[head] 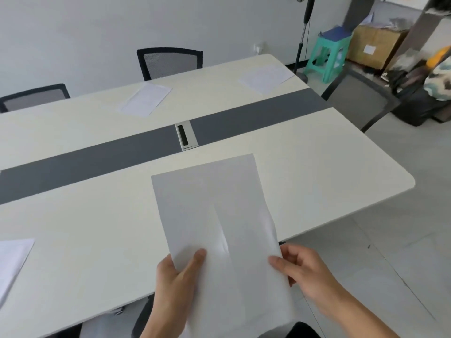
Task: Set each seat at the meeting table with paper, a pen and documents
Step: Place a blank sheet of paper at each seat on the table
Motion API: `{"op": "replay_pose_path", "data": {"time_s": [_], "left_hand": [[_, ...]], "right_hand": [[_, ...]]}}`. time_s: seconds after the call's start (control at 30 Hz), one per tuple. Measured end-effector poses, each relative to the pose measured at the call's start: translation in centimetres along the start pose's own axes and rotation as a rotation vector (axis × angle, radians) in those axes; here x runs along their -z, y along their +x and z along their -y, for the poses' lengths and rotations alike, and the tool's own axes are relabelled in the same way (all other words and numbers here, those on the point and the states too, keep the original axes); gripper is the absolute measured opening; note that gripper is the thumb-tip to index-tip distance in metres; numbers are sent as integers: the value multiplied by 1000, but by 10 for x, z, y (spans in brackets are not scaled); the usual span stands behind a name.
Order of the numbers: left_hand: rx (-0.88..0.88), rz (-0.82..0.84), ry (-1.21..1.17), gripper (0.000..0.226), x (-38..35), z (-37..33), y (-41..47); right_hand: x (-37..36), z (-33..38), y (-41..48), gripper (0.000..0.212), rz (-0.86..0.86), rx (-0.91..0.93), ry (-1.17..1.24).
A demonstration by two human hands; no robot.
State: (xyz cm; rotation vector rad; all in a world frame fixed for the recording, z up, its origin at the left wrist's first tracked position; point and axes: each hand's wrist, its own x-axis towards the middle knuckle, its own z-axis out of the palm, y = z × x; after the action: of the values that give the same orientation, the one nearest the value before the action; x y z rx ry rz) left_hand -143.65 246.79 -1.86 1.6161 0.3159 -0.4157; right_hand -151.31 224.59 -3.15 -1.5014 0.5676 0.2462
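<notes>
Above table (73, 240), left hand (175, 276) and right hand (307, 272) pinch paper (214, 215).

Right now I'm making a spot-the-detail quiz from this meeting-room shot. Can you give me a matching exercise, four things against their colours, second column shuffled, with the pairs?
Things:
1. stool
2. box
3. centre strip of the table
4. sheets held by the left hand and right hand

Colours:
A. white
B. brown cardboard
C. dark grey
D. mint green

Pairs: 1-D, 2-B, 3-C, 4-A
</notes>
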Motion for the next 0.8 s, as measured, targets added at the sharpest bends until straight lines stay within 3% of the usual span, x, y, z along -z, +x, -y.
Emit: {"op": "replay_pose_path", "data": {"time_s": [0.13, 0.33, 0.63, 0.8], "left_hand": [[-47, -19, -3, 12, 8, -6, 12], [-84, -202, 0, 9, 31, 4, 15], [-44, -354, 8, 7, 38, 25, -18], [-23, -355, 35, 7, 33, 30, -31]], "right_hand": [[11, 23, 37, 12, -12, 28, -44], [51, 38, 138, 21, -196, 99, -145], [74, -41, 258, 51, -413, -215, -346], [81, -66, 265, 31, -362, -327, -538]]}}
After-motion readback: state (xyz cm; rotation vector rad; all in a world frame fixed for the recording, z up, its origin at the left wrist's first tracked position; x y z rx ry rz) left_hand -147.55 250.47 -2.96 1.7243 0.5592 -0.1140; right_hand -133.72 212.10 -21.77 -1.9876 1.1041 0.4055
